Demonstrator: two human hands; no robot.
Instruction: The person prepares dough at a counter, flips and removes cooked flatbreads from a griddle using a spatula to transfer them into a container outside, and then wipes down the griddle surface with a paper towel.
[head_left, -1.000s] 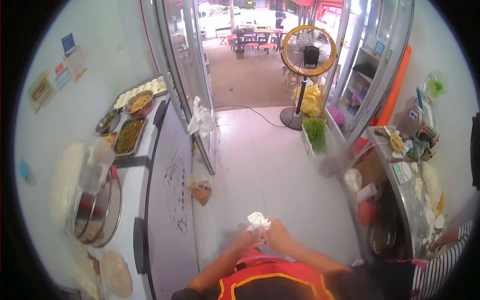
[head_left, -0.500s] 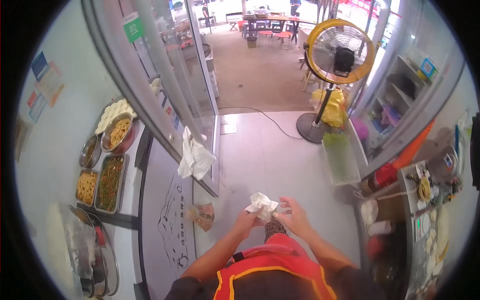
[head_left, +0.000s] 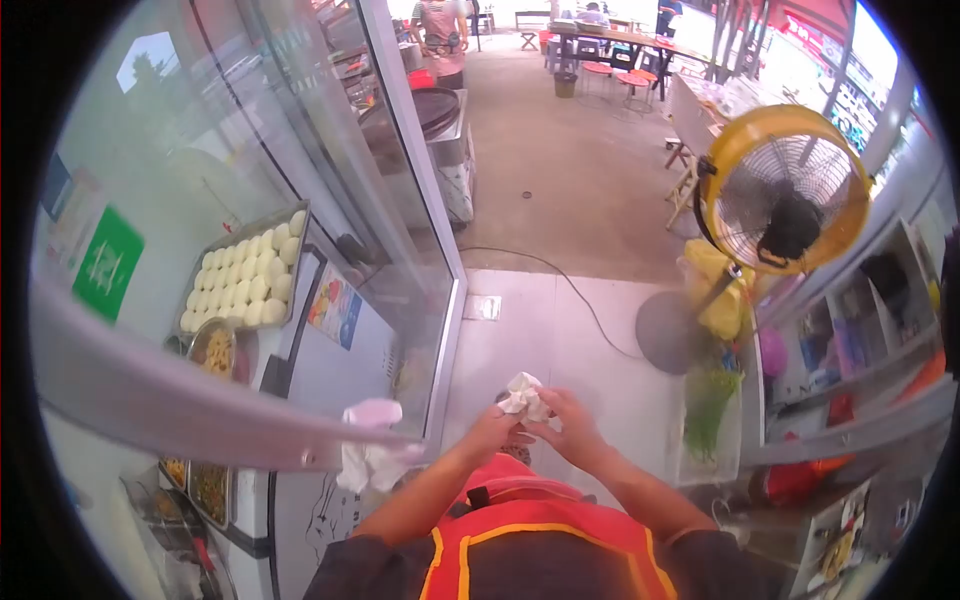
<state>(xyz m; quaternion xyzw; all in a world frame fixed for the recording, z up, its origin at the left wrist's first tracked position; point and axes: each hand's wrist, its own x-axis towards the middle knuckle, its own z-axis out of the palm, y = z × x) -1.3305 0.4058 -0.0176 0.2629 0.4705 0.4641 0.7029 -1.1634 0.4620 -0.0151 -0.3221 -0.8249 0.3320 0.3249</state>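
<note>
A crumpled white paper tissue (head_left: 523,397) is held between my two hands, in front of the red apron (head_left: 540,525). My left hand (head_left: 492,430) is closed on its left side, with the fingers partly hidden. On the other side my right hand (head_left: 570,425) has its fingers curled against the tissue. Both hands are close together over the pale tiled floor (head_left: 515,345). Another white cloth or paper (head_left: 375,450) hangs at the handle of the glass door (head_left: 400,230), left of my left forearm.
A tray of white buns (head_left: 245,270) and metal food pans (head_left: 215,345) stand at the left. To the right are a yellow fan (head_left: 785,190), a tub of greens (head_left: 712,420) and a shelf (head_left: 850,330). A cable (head_left: 575,290) crosses the doorway. A person (head_left: 440,35) stands outside.
I have moved forward into the doorway, so the door frame and fan appear nearer. My right fingers have come from beside the tissue onto it.
</note>
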